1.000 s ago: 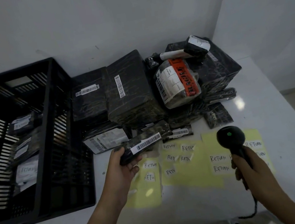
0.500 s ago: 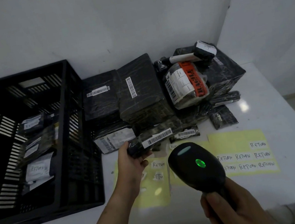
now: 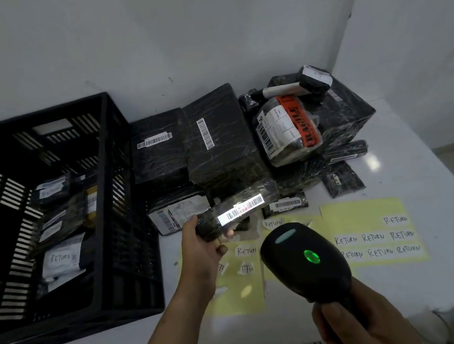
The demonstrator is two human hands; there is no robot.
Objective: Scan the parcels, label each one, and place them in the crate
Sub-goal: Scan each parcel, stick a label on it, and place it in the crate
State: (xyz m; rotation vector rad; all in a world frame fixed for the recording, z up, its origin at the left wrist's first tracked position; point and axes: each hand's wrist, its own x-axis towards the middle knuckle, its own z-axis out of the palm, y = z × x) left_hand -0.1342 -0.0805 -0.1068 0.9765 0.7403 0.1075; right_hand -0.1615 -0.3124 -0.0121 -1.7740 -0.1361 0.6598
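My left hand (image 3: 203, 251) grips one end of a long black wrapped parcel (image 3: 238, 210) held above the table's middle. Its white barcode strip glows with a red scan line. My right hand (image 3: 363, 329) grips the handle of a black barcode scanner (image 3: 303, 261), whose green light is on and whose head points at that parcel. The black slatted crate (image 3: 117, 208) stands at the left and holds several parcels, one marked RETURN. Yellow sheets (image 3: 374, 231) with white RETURN labels lie flat under and beside the scanner.
A heap of black wrapped parcels (image 3: 216, 149) sits against the back wall, with a FRAGILE-taped one (image 3: 288, 131) at the right. The white table (image 3: 444, 165) ends at the right and front edges. Walls close in behind and to the right.
The scanner came up from the right to the middle and now points at the parcel. A bright scan line has appeared on the barcode. My left hand keeps its hold.
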